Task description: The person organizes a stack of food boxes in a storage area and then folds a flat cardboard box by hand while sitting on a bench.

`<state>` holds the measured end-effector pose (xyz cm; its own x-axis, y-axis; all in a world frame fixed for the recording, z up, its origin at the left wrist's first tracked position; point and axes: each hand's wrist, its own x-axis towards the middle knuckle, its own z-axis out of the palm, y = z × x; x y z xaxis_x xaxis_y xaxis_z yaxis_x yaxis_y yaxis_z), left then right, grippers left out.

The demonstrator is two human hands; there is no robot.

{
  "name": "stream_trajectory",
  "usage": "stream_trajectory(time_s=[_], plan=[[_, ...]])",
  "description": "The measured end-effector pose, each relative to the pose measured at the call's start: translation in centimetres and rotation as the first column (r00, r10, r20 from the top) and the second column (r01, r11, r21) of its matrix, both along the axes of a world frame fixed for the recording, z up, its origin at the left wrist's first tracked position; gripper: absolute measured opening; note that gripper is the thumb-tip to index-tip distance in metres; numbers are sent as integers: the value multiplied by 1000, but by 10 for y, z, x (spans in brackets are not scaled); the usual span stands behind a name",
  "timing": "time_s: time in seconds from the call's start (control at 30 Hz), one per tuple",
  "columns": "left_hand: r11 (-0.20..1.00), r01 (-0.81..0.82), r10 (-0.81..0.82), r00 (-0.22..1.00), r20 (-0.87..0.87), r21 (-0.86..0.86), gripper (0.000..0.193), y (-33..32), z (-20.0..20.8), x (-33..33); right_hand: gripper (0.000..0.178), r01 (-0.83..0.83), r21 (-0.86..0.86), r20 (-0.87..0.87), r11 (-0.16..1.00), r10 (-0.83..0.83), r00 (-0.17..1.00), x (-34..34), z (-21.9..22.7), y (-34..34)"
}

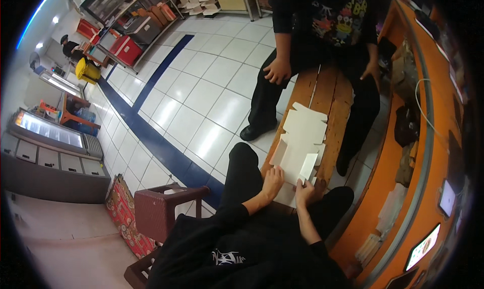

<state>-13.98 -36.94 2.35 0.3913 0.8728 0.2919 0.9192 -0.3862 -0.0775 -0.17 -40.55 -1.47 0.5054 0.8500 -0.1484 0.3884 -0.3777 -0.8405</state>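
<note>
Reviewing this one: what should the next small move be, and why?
Probably fold the near end of the white carton upward: its side panels stand raised, while that end looks flat on the wooden bench. The left hand and right hand are already at its two near corners.

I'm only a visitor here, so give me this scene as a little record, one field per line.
Left hand: at the carton's near left edge
Right hand: fingers at the near end of the right-hand flap
Carton: pale, unfolded, mostly flat, side flaps raised near the hands
Support: wooden bench
Opposite: another person, dark clothes, seated astride the bench, hands off the carton
Left side: maroon stool
Right side: orange counter
Floor: white tiles, blue strips
</note>
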Motion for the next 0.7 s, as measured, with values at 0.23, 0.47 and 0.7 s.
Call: stream_trajectory(time_s=[0.23, 0.47, 0.7], plan=[[997, 29, -4, 948, -318, 74, 18, -2, -10, 10, 19, -36, 209, 76, 977, 20, 997, -9, 15, -1], [979, 60, -60, 998, 5, -196, 43, 10, 49, -2, 21, 109, 4, -421, 994, -97, 902, 11, 0, 3], [946, 245, -275, 953, -128, -212, 40, 16, 10, -1, 22, 172, -125, -804, 977, -202, 559, 9, 16, -1]])
